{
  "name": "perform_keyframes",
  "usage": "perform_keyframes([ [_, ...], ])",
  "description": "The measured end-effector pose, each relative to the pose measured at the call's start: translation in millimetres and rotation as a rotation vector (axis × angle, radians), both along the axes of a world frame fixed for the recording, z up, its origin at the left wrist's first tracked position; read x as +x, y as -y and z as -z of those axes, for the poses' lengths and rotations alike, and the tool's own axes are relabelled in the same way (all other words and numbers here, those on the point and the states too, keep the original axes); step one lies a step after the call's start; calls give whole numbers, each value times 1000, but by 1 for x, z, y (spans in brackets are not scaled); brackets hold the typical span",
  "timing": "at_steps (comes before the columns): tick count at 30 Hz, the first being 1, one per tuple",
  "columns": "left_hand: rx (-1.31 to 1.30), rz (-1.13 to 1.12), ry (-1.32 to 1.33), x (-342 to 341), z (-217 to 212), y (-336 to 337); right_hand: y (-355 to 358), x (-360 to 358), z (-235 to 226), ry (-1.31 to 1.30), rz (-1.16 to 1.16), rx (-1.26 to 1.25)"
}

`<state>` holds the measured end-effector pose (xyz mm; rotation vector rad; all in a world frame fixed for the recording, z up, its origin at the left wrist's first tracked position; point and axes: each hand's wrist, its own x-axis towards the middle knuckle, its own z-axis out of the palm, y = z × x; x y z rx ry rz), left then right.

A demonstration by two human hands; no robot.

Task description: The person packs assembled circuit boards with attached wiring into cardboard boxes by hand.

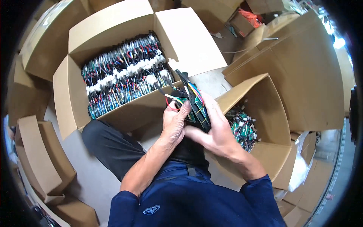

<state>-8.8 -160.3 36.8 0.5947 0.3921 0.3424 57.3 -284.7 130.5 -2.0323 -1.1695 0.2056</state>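
A small bundle of green circuit boards (198, 109) with black sleeves and coloured wires is held upright between my two hands, above my lap. My left hand (174, 124) grips its left side, with the thumb pressed on a board near red and yellow wires. Along the right side my right hand (216, 130) is wrapped with its fingers up against the boards. Black leads with white connectors (173, 64) stick out at the top of the bundle. Just beyond, an open cardboard box (189, 36) holds tightly packed rows of wired circuit boards (113, 96) with white connectors.
To the right, a tilted open carton (270, 109) contains loose green boards (244, 128) in a jumble. A large cardboard box (302, 72) stands behind it. More cartons (41, 151) line the left, and white plastic wrapping (298, 170) lies at the lower right.
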Motion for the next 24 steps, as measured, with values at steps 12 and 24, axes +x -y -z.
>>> perform_keyframes([
  [12,-125,32,-19,-33,1,-10,5,-32,46,-522,186,451],
  [24,-443,141,120,-1,-31,8,36,-17,6,-744,453,762],
])
